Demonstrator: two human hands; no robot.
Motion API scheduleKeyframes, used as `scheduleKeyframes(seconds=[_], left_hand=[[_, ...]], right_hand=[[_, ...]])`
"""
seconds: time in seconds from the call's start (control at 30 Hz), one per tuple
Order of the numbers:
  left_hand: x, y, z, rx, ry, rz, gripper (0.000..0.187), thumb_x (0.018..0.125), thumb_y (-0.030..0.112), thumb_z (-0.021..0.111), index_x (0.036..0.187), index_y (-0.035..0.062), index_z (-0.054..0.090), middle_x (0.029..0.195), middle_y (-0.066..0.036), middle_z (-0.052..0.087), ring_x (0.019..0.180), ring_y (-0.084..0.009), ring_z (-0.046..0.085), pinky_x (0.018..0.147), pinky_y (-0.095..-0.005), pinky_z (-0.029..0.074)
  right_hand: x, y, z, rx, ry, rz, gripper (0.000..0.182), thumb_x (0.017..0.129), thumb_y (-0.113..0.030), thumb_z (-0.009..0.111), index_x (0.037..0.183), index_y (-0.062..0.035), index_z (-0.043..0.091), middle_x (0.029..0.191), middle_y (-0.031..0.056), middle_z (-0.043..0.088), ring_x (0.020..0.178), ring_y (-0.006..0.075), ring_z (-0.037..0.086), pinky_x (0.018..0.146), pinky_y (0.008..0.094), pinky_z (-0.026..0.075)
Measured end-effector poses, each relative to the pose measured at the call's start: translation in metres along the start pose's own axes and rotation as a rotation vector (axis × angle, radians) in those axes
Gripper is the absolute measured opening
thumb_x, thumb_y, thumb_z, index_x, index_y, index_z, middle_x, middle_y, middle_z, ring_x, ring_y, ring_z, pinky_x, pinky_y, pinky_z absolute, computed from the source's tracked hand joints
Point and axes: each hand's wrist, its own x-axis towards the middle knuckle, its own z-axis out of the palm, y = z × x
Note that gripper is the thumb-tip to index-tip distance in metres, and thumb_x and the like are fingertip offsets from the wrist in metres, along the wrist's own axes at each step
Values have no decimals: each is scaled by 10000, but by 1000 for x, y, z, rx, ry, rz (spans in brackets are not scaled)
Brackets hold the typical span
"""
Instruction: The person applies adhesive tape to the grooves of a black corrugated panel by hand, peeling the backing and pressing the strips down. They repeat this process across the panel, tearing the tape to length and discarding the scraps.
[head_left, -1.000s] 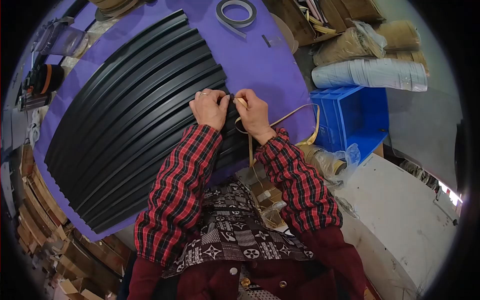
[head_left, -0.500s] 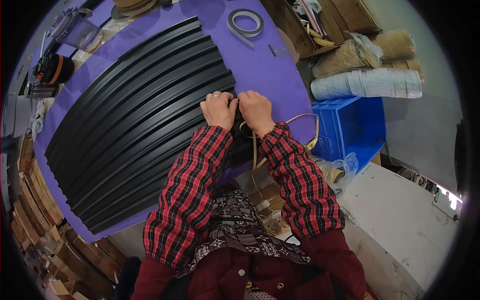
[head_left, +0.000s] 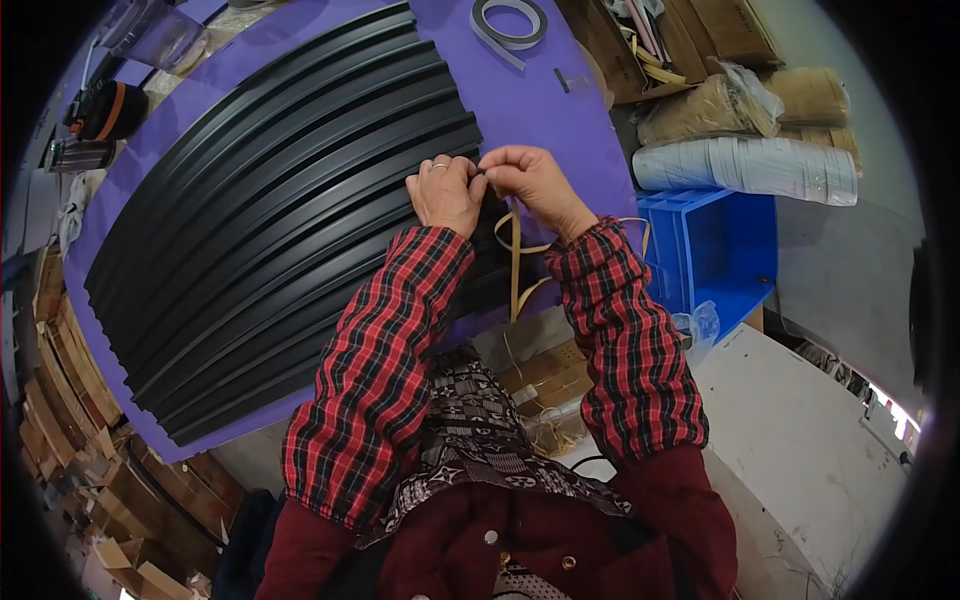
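Several long black ribbed strips (head_left: 270,200) lie side by side on a purple table (head_left: 540,110). My left hand (head_left: 445,193), with a ring on one finger, presses on the right end of one strip. My right hand (head_left: 535,180) pinches a thin tan band (head_left: 515,265) right beside the left hand's fingertips. The band hangs down in a loop from my right hand over the table's edge. Both arms wear red plaid sleeves.
A grey tape roll (head_left: 510,22) lies at the table's far side. A blue plastic crate (head_left: 715,245) stands right of the table, with wrapped bundles (head_left: 745,165) and cardboard boxes behind it. Cardboard pieces (head_left: 75,400) are stacked at the left. A white surface (head_left: 800,440) is at lower right.
My hands stay at the strip's end. The right hand has lifted a little and now pinches the band at the left fingertips; the band's loop has drawn in closer to the table edge.
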Motion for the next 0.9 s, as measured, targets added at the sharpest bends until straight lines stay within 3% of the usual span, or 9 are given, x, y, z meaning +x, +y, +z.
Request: scheduleKeyframes(seconds=[0.1,0.23,0.33,0.43,0.57,0.63,0.73,0.83,0.9], left_hand=[[-2,1,-11,-208,-45,24,136,717,201,590,805,97,595,806,-34,569,825,-220,482,741,-335,323],[-30,26,-37,-1078,-409,-47,282,834,189,487,1056,16,494,910,-65,525,885,-128,470,765,-256,390],[-48,52,-68,-1346,-573,-210,211,807,96,535,985,-14,510,803,-12,528,729,-55,486,671,-182,405],[-69,52,-83,-1135,-668,-106,146,801,95,541,887,-24,544,707,8,531,644,-50,475,611,-180,406],[-110,46,-115,-971,-552,-30,84,762,82,565,755,-1,570,577,26,509,519,-31,420,479,-198,376],[-130,48,-149,-841,-451,23,82,731,83,574,710,4,566,528,-20,513,457,-71,450,445,-226,379],[-170,36,-184,-512,-236,76,86,684,82,569,666,0,546,552,-129,532,481,-222,541,463,-284,414],[-208,25,-203,-440,-106,28,95,683,89,570,653,4,539,544,-125,533,490,-229,546,473,-299,422],[-227,23,-211,-423,-109,29,100,686,98,572,657,8,537,572,-140,540,522,-262,550,489,-322,429]], right_hand=[[-20,-24,2,108,99,-141,118,783,-59,522,894,-24,541,762,10,545,671,77,506,634,192,405],[-59,-30,13,212,116,-254,130,800,-70,511,927,-44,513,835,21,539,754,92,507,698,204,405],[-82,-35,38,228,116,-336,91,793,-73,532,877,-38,530,798,5,551,737,64,516,668,187,420],[-106,-31,57,186,86,-405,83,787,-38,516,870,-29,509,840,32,528,794,99,494,727,214,401],[-133,-26,94,159,99,-514,121,788,-32,517,905,-26,490,844,37,526,793,99,491,733,216,401],[-145,-19,109,-96,563,-704,165,794,-35,514,949,-22,458,825,34,520,773,92,485,709,211,402],[-180,1,111,-37,793,-831,180,808,-53,506,971,-13,442,791,23,501,671,69,473,605,193,408],[-221,44,179,-214,579,-705,259,819,-46,488,1065,7,430,853,48,524,738,91,514,680,208,429],[-227,69,208,-392,530,-801,351,802,-113,542,1117,0,434,896,101,549,803,143,544,708,252,433]])
